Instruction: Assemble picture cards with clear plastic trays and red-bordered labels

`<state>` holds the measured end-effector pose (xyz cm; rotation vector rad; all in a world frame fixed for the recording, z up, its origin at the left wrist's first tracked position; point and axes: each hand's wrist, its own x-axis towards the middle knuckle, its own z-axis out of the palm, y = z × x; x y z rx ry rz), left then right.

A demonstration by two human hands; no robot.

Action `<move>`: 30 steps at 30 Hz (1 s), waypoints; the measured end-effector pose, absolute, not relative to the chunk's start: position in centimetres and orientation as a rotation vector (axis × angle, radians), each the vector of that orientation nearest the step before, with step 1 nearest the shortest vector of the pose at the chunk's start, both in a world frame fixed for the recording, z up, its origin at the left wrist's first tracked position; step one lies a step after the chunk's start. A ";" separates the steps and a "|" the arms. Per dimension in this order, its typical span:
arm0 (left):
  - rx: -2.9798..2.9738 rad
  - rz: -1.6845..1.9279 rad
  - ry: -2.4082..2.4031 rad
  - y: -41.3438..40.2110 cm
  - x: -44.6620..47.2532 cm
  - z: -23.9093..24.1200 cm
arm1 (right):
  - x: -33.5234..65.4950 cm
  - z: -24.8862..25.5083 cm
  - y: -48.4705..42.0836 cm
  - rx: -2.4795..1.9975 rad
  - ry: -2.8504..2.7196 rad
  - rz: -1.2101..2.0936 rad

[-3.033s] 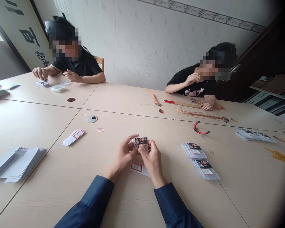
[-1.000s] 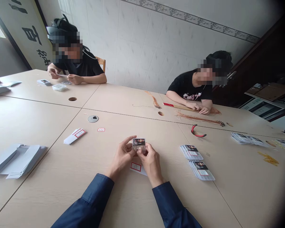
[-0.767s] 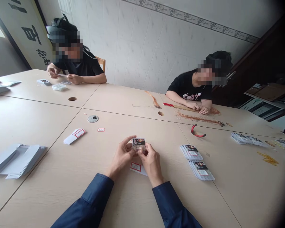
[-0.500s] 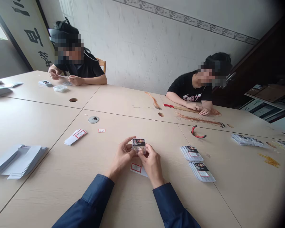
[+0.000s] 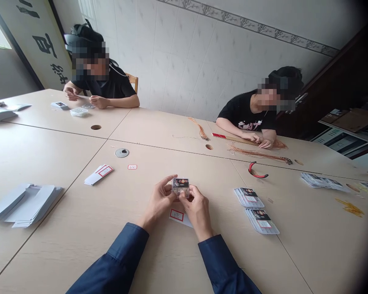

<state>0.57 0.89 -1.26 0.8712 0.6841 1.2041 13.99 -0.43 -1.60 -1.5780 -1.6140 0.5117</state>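
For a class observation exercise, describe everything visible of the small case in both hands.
The small case is flat and rectangular, seemingly clear plastic, with a black label bearing white and orange print across its top. Indistinct contents show below. It faces the camera over the table, gripped at its sides by the left hand and right hand, right thumb overlapping its lower part. Whether it is latched is unclear.

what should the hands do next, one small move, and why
Probably free the right hand to lift the red-framed label off the slip, leaving the box to the left hand: the stacked boxes bear similar labels, and none shows on the held one, though fingers cover part of it.
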 end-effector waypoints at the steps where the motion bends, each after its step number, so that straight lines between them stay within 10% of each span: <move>1: 0.874 1.206 0.690 0.9 0.6 -1.3 | 14.0 -1.6 -0.4 -1.585 -1.617 0.505; 30: 0.872 1.219 0.684 0.9 0.7 -1.4 | 13.9 -1.8 -0.2 -1.634 -1.667 0.387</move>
